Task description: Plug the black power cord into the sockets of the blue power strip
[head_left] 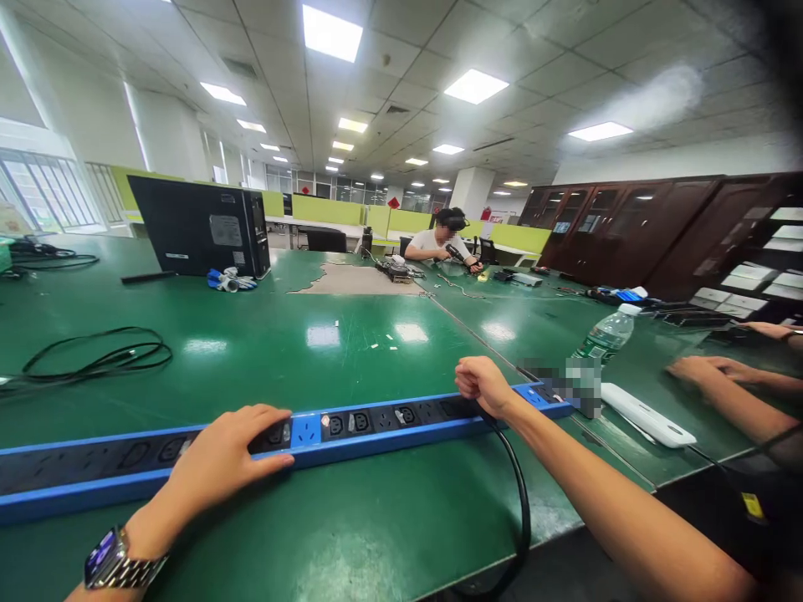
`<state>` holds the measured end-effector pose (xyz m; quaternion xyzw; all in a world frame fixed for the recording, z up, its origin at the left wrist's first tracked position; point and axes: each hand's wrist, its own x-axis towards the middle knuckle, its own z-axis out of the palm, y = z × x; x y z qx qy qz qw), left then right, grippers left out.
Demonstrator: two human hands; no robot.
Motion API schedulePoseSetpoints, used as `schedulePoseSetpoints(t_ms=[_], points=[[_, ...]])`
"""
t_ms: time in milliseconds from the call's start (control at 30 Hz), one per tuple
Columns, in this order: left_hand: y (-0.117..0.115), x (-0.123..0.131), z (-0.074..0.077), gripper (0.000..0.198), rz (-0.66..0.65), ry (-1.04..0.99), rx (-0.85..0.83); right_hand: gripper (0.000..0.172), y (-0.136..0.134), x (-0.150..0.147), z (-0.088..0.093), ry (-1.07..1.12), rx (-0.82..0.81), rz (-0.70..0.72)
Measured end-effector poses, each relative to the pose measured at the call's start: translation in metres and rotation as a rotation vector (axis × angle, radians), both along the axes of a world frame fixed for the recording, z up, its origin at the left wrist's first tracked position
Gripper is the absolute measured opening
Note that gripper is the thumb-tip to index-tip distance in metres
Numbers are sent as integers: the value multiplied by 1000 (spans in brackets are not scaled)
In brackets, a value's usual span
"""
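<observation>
The left grip [227, 447] clasps the power strip [382, 422]. The right grip [483, 385] curls closed, a black cable [524, 502] beneath it.

Black computer tower [207, 226] beyond left hand [229, 456], blue-and-white gloves [232, 281] at its foot. Coiled black cable [129, 358] forward-left of same hand. Right of right hand [486, 385]: capped plastic bottle [606, 337], white elongated device [649, 415]. Dark glass-doored cabinets [602, 221] far beyond.
</observation>
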<state>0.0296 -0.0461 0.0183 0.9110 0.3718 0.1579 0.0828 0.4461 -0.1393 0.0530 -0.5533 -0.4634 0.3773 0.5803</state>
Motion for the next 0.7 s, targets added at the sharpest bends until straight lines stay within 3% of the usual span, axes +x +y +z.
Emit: schedulePoseSetpoints(t_ms=[167, 333, 467, 567, 700], points=[[2, -1, -2, 61, -4, 7, -27, 43, 3, 4, -8, -46, 24, -92], [0, 0, 0, 55, -2, -14, -3, 42, -10, 15, -25, -136, 214, -411], [-2, 0, 1, 53, -17, -32, 11, 28, -31, 27, -50, -295, 241, -608], [-2, -1, 0, 52, -19, -44, 21, 22, -49, 37, -64, -405, 204, -598], [-2, -1, 0, 53, -19, -33, 18, 30, -65, 47, -75, -664, 212, -444]])
